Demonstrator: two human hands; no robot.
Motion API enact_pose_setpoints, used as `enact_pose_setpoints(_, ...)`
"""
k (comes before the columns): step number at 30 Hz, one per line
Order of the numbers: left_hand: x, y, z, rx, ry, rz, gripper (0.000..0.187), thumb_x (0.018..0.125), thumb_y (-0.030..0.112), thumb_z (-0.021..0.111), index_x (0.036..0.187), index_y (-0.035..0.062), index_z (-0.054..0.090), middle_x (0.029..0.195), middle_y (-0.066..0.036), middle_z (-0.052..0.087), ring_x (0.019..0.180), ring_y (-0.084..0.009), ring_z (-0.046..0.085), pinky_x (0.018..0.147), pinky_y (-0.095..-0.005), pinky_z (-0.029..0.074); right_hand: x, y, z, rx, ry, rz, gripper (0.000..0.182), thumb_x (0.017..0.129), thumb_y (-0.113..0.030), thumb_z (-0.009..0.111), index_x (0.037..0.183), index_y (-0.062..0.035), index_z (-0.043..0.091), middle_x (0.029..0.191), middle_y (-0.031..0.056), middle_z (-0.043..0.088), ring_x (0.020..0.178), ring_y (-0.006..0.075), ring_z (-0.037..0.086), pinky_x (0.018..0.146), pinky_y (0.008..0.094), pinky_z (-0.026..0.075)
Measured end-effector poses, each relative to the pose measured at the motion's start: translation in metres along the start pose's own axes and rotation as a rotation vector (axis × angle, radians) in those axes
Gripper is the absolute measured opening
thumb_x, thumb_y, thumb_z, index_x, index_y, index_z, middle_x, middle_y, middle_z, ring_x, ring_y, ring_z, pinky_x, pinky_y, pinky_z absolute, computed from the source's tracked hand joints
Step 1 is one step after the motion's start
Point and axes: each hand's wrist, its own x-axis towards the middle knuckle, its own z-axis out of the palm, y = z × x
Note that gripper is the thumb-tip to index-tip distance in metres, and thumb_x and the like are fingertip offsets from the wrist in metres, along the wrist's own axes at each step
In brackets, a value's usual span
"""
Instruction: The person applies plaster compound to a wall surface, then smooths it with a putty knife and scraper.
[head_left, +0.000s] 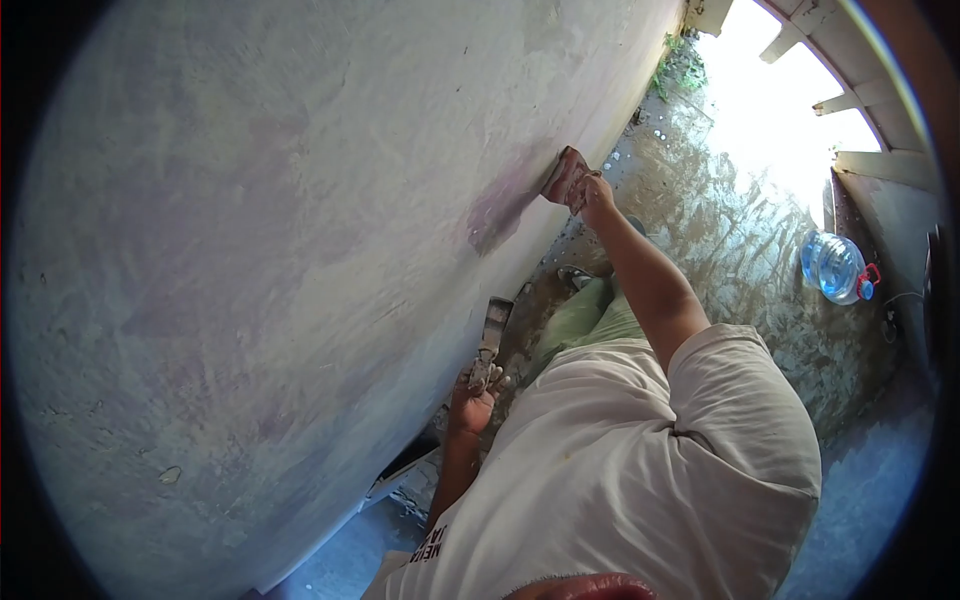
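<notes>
My right hand [594,196] is closed around a broad putty knife [566,178], its wide blade against the wall [380,130]. Beside the blade, a darker, damp-looking purple patch [503,208] spreads over the plaster. Lower down, close to the wall, my left hand [474,400] holds a second putty knife [495,322] by its handle, blade pointing away from me. That blade looks smeared with grey material. The fingers of my left hand are partly curled around the handle.
A large clear water bottle [836,267] with a red handle lies on the stained floor [720,210] at the right. Green plants [682,66] grow by the wall's far end, near a bright opening. A dark object [408,458] sits low beside the wall.
</notes>
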Motion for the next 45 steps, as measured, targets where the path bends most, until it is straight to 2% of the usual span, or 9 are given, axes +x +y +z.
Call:
enact_pose_setpoints(11, 0.012, -0.006, 0.006, -0.018, -0.057, -0.044, 0.043, 0.071, 0.007, 0.07, 0.112, 0.0108, 0.056, 0.104, -0.008, 0.063, 0.103, -0.0264, 0.059, 0.093, -0.0528, 0.043, -0.112, -0.036, 0.105, 0.176, -0.015, -0.056, 0.022, 0.074, 0.0, 0.045, 0.094, -0.0018, 0.056, 0.069, 0.0054, 0.052, 0.052, 0.0176, 0.053, 0.044, 0.0309, 0.044)
enact_pose_setpoints(18, 0.035, 0.002, 0.03, 0.036, -0.181, -0.103, 0.043, 0.072, 0.002, 0.068, 0.113, 0.0079, 0.056, 0.11, -0.011, 0.061, 0.105, -0.029, 0.058, 0.094, -0.0526, 0.043, -0.183, -0.049, 0.15, 0.148, -0.206, -0.214, 0.022, 0.072, 0.0, 0.046, 0.092, -0.001, 0.056, 0.071, 0.0046, 0.052, 0.059, 0.0155, 0.053, 0.052, 0.03, 0.045)
enact_pose_setpoints(22, 0.042, 0.009, 0.034, 0.058, -0.23, -0.082, 0.044, 0.073, 0.003, 0.069, 0.114, 0.0089, 0.056, 0.109, -0.011, 0.062, 0.106, -0.0296, 0.057, 0.095, -0.0527, 0.042, -0.17, -0.072, 0.129, 0.177, -0.257, -0.03, 0.013, 0.071, 0.0, 0.043, 0.081, -0.0013, 0.052, 0.068, 0.0071, 0.053, 0.053, 0.0172, 0.052, 0.046, 0.0304, 0.044)
enact_pose_setpoints(27, 0.035, 0.015, 0.038, 0.018, -0.191, -0.027, 0.044, 0.073, 0.003, 0.069, 0.114, 0.0116, 0.055, 0.107, -0.011, 0.062, 0.105, -0.0297, 0.057, 0.096, -0.054, 0.041, -0.063, -0.084, 0.076, -0.105, 0.142, -0.467, 0.009, 0.075, -0.003, 0.043, 0.073, -0.0018, 0.051, 0.065, 0.0114, 0.053, 0.052, 0.0197, 0.054, 0.042, 0.0322, 0.04)
enact_pose_setpoints(30, 0.025, 0.016, 0.033, -0.001, -0.168, 0.011, 0.042, 0.074, 0.004, 0.068, 0.113, 0.0122, 0.055, 0.107, -0.01, 0.062, 0.105, -0.0297, 0.058, 0.096, -0.0548, 0.041, -0.056, -0.09, 0.114, -0.657, 0.234, -0.696, 0.008, 0.079, -0.008, 0.049, 0.073, -0.0026, 0.052, 0.064, 0.0066, 0.054, 0.053, 0.0124, 0.055, 0.044, 0.0289, 0.04)
enact_pose_setpoints(33, 0.02, 0.016, 0.018, -0.051, -0.174, 0.037, 0.042, 0.075, 0.003, 0.067, 0.113, 0.0122, 0.055, 0.109, -0.011, 0.062, 0.105, -0.0298, 0.058, 0.096, -0.055, 0.041, -0.12, -0.063, 0.175, -0.839, 0.239, -1.042, 0.047, 0.076, -0.01, 0.056, 0.121, 0.0034, 0.053, 0.099, 0.0219, 0.06, 0.092, 0.0319, 0.06, 0.082, 0.0369, 0.047)
enact_pose_setpoints(36, 0.017, 0.013, 0.021, -0.095, -0.188, 0.02, 0.043, 0.075, 0.003, 0.067, 0.114, 0.012, 0.054, 0.109, -0.011, 0.061, 0.106, -0.0296, 0.057, 0.097, -0.0552, 0.041, -0.184, -0.047, 0.192, -0.779, 0.013, -0.923, 0.052, 0.075, -0.001, 0.056, 0.126, 0.0014, 0.048, 0.113, 0.019, 0.054, 0.097, 0.027, 0.058, 0.083, 0.0323, 0.05)
enact_pose_setpoints(41, 0.021, 0.018, 0.029, -0.062, -0.253, 0.002, 0.045, 0.075, 0.004, 0.067, 0.117, 0.0114, 0.053, 0.112, -0.011, 0.061, 0.107, -0.0293, 0.057, 0.097, -0.0558, 0.04, -0.186, -0.03, 0.139, -0.802, -0.099, -0.84, 0.036, 0.082, -0.004, 0.048, 0.116, 0.0015, 0.054, 0.09, 0.0101, 0.06, 0.086, 0.0208, 0.06, 0.074, 0.0281, 0.05)
enact_pose_setpoints(45, 0.024, 0.029, 0.033, -0.088, -0.272, 0.034, 0.044, 0.075, 0.006, 0.067, 0.116, 0.0115, 0.053, 0.111, -0.01, 0.061, 0.107, -0.029, 0.057, 0.099, -0.0561, 0.038, -0.148, -0.047, 0.078, -0.062, -0.138, -0.375, 0.014, 0.081, -0.004, 0.045, 0.089, -0.003, 0.056, 0.072, 0.0044, 0.055, 0.06, 0.0124, 0.054, 0.053, 0.0252, 0.043)
